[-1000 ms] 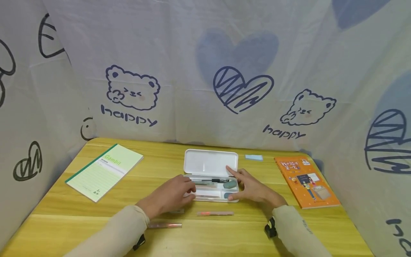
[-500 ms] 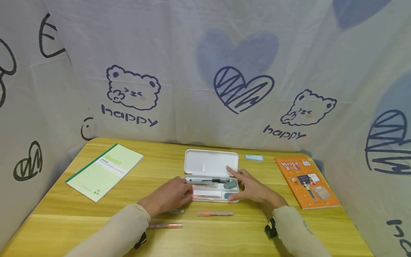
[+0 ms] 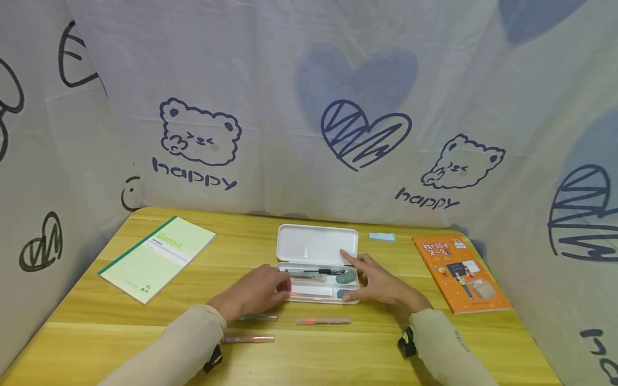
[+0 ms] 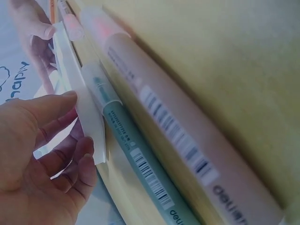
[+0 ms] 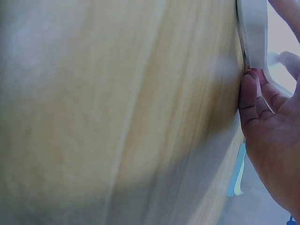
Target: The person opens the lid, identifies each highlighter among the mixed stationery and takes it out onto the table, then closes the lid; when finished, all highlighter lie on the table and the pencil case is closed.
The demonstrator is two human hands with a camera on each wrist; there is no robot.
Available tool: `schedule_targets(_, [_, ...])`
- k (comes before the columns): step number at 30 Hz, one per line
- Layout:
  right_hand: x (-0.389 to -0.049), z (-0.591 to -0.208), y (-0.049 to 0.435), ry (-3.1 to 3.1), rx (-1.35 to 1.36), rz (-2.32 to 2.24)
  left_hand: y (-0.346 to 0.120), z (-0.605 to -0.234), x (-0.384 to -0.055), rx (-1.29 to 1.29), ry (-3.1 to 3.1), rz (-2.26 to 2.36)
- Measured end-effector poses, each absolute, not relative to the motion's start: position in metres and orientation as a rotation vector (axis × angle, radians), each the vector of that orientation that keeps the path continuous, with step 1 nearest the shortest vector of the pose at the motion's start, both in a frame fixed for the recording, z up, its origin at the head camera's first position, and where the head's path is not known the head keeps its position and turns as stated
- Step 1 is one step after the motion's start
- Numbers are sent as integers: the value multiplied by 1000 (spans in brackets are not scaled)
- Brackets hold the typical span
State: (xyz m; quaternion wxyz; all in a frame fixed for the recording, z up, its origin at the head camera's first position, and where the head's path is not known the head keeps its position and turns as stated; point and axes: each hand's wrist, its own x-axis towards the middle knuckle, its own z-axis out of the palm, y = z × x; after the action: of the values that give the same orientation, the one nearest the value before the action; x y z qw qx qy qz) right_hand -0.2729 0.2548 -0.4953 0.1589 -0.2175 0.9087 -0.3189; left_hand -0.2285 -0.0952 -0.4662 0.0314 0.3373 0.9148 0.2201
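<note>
A white pencil case (image 3: 316,244) lies with its lid raised on the table. Inside are a black pen (image 3: 330,272), other slim pens and two rounded blue-green pieces, one of them an oblong lump (image 3: 345,277). My left hand (image 3: 256,289) holds the case's left end, thumb on the rim and fingers curled at the end in the left wrist view. At the right end my right hand (image 3: 379,281) grips the case, its index finger up against the lid and its thumb at the front corner. A green highlighter (image 4: 140,164) lies beside the case, near a pink highlighter (image 4: 178,122).
Another pink highlighter (image 3: 323,321) lies in front of the case. A green-spined notebook (image 3: 156,260) is at the left, and an orange book (image 3: 461,273) at the right. A small light-blue slip (image 3: 381,236) sits behind the right hand. Patterned cloth (image 3: 285,161) hangs behind the table.
My left hand has drawn back slightly from over the tray to the case's left end, uncovering more of the pens and the green highlighter. My right hand stays put.
</note>
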Motion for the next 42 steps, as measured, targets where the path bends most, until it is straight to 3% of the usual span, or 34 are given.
schedule_targets(14, [-272, -495, 254, 2592, -587, -922, -98, -464, -229, 1034, 2806, 741])
schedule_targets(31, [-272, -495, 254, 2605, -611, -902, -73, -462, -170, 1325, 2771, 698])
schedule_targets(42, [-271, -493, 254, 2601, -618, -903, -64, -478, -160, 1486, 2810, 504])
